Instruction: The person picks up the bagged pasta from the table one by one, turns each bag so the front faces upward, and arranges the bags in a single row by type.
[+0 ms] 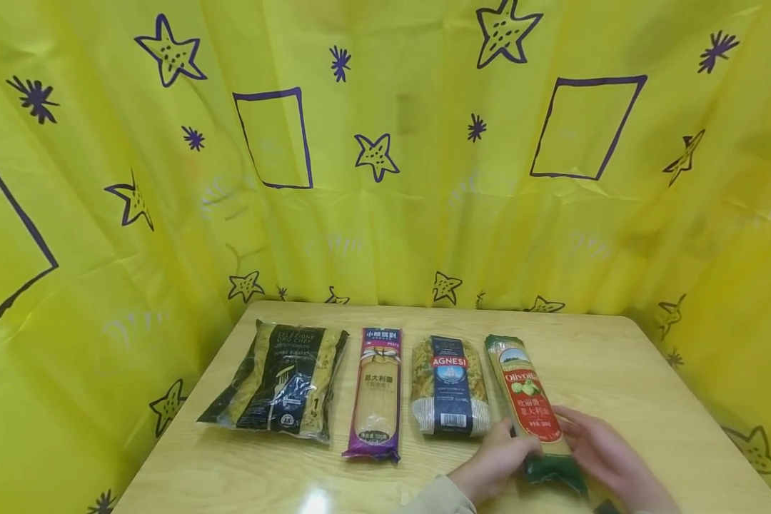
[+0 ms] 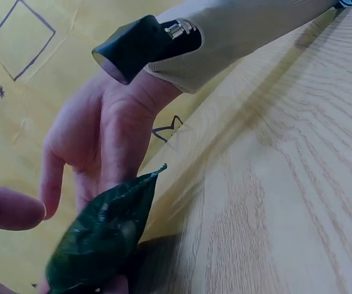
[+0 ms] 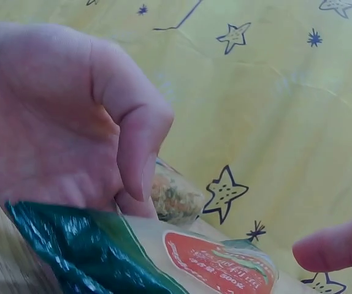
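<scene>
A long packet of Olivoilà spaghetti [image 1: 532, 400], green at both ends with a red label, lies slanted at the right of the row. My left hand [image 1: 493, 460] holds its lower left side, the thumb over the edge; some of its fingers are hidden by the packet. Along the opposite side is my right hand [image 1: 600, 453], fingers extended close against the packet. The right thumb [image 3: 332, 251] stands clear of the wrapper. The packet's crimped green end [image 2: 102, 239] shows near the tabletop in the left wrist view.
On the wooden table [image 1: 244, 471], left of the spaghetti, lie an Agnesi pasta bag [image 1: 450, 389], a purple-ended pasta packet [image 1: 378, 392] and a large black-labelled pasta bag [image 1: 279, 378]. A yellow curtain [image 1: 373, 228] with drawn stars surrounds the table.
</scene>
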Available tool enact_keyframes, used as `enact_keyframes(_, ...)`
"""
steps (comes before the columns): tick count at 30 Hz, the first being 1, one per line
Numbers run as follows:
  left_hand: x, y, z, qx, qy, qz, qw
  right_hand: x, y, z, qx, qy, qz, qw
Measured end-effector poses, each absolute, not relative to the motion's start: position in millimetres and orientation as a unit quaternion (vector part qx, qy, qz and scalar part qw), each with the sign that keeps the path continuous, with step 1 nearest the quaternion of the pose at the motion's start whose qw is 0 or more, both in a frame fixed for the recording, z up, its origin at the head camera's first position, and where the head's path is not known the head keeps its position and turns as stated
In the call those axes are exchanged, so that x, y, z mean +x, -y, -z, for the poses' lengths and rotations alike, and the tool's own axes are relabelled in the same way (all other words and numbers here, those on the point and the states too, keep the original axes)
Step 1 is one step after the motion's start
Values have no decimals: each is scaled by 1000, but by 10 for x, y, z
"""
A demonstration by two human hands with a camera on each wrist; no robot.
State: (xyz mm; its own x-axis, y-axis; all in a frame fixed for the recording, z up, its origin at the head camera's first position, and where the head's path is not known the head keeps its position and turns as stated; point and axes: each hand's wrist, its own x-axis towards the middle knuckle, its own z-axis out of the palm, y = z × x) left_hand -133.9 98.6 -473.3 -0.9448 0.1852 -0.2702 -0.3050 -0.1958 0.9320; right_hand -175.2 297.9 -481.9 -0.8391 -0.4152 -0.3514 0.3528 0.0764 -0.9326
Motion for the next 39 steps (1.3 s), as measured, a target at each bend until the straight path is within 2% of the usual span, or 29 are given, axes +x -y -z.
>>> enact_keyframes(17, -1325, -996, 4681, -33, -671, -726, 144, -1744, -2924, 4755, 86, -672, 714, 177)
enact_keyframes(39, -1320, -982, 4701, -9, -668, -724, 171, -1687, -2894, 4672, 83, -699, 683, 193)
